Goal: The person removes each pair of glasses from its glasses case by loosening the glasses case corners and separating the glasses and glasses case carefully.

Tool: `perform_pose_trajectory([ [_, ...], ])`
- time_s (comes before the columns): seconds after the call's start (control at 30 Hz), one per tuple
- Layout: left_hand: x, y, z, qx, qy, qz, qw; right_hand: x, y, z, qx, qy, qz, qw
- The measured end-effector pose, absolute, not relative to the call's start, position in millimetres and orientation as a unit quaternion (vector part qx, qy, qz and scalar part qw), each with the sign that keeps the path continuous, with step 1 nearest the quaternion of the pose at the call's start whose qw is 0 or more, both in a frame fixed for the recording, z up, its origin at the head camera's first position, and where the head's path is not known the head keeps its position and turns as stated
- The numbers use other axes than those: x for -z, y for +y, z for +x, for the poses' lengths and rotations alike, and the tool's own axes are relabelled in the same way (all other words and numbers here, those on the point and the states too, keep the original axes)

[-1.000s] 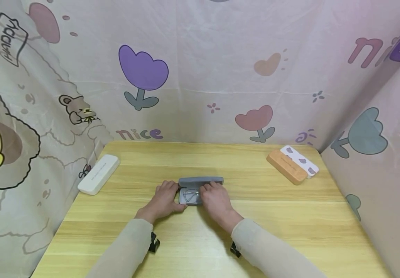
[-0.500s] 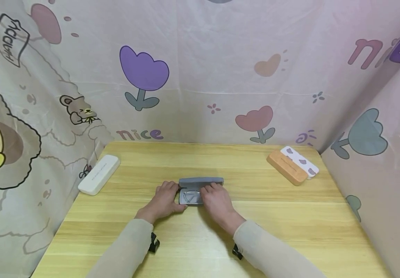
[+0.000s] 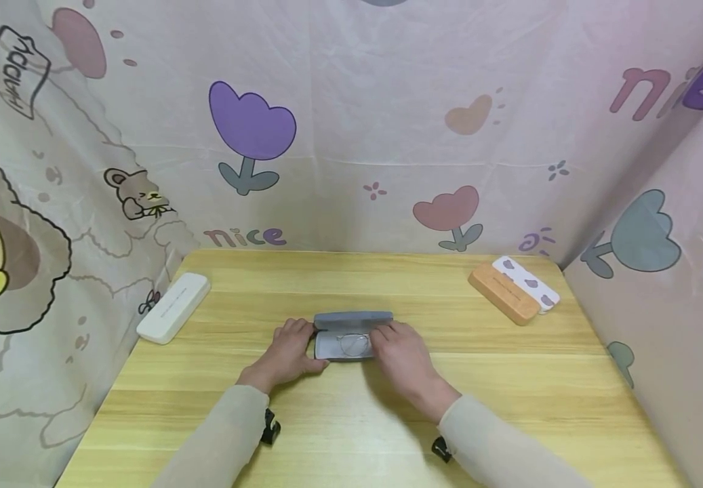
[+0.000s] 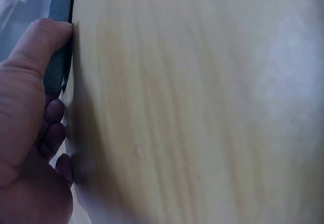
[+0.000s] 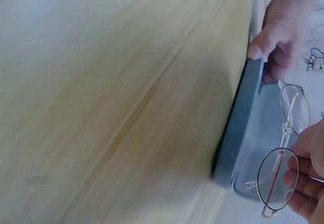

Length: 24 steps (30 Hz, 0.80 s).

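Observation:
A grey-blue glasses case lies on the table with its lid raised at the back and a pale lining inside. My left hand grips the case's left end; in the left wrist view the thumb presses on its front edge. Thin-rimmed eyeglasses are over the lower half of the case, their temples folded behind the lenses. With its fingertips my right hand pinches them near the right lens. The right wrist view shows the eyeglasses tilted up out of the case; part of the grip is hidden.
A white case lies at the table's left edge. Toward the back right, an orange case sits beside a white patterned case. Patterned curtains enclose the wooden table at the back and sides.
My right hand has moved right and brought the eyeglasses with it, uncovering more of the case's left interior. The left hand has stayed on the case.

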<state>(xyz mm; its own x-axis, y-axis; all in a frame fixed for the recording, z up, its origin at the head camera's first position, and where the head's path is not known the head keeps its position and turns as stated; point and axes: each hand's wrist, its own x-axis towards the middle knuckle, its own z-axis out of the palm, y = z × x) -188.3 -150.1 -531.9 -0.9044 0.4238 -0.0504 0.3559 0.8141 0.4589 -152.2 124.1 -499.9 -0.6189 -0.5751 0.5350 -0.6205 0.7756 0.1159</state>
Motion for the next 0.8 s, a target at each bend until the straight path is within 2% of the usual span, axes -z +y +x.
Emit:
perform_pose_trajectory([
  [0.2,533.0,-149.7,-188.8,-0.228,0.95,0.2,0.08,495.5,158.2,-146.3,-0.059,-0.885,0.342,0.309],
  [0.53,535.0,-149.0,-188.8,-0.227,0.951,0.194,0.081,495.6,226.7,-133.6,-0.065,-0.9,0.317,0.291],
  [0.8,533.1,-149.1,-187.6,-0.23,0.951,0.188,0.088,501.6,277.1,-136.5,-0.046,-0.919,0.274,0.281],
])
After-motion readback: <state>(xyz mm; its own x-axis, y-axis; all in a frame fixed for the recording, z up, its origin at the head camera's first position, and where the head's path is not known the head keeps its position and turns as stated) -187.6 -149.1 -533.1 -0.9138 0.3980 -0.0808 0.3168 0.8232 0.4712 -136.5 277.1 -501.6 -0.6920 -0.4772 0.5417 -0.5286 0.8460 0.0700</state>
